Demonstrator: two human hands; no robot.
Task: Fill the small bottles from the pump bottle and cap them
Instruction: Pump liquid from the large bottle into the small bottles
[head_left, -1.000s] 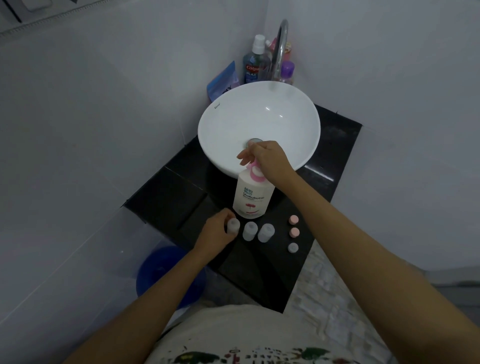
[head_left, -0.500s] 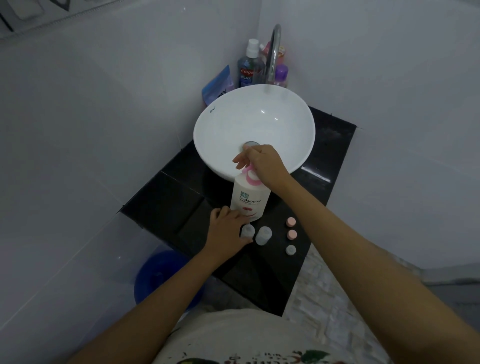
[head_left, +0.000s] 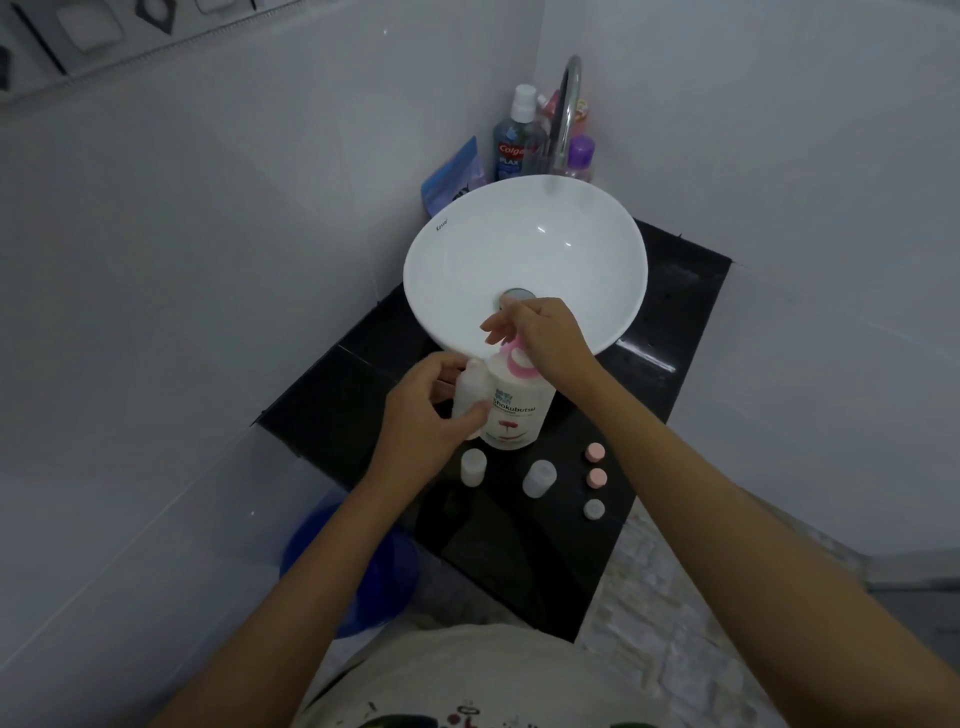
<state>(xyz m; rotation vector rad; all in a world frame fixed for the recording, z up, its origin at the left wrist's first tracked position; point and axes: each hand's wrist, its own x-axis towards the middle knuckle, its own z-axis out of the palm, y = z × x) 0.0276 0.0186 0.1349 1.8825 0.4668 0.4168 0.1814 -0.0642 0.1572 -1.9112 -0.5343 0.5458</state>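
A white pump bottle (head_left: 519, 410) with a pink pump head stands on the black counter (head_left: 519, 545) in front of the basin. My right hand (head_left: 545, 338) rests on top of the pump head. My left hand (head_left: 426, 415) holds a small translucent bottle (head_left: 470, 392) upright against the pump bottle's left side, near the spout. Two more small open bottles (head_left: 474, 466) (head_left: 539, 477) stand on the counter below. To the right lie three caps in a column: two pink caps (head_left: 595, 452) (head_left: 597, 477) and one grey cap (head_left: 594, 509).
A white round basin (head_left: 452, 270) with a chrome tap (head_left: 567, 114) fills the counter's back. Behind it stand a mouthwash bottle (head_left: 514, 145), a purple bottle (head_left: 582, 156) and a blue pouch (head_left: 452, 176). A blue bucket (head_left: 311, 551) sits on the floor at the left.
My left hand picked one small bottle off the counter and raised it beside the pump bottle. My right hand stayed on the pump head.
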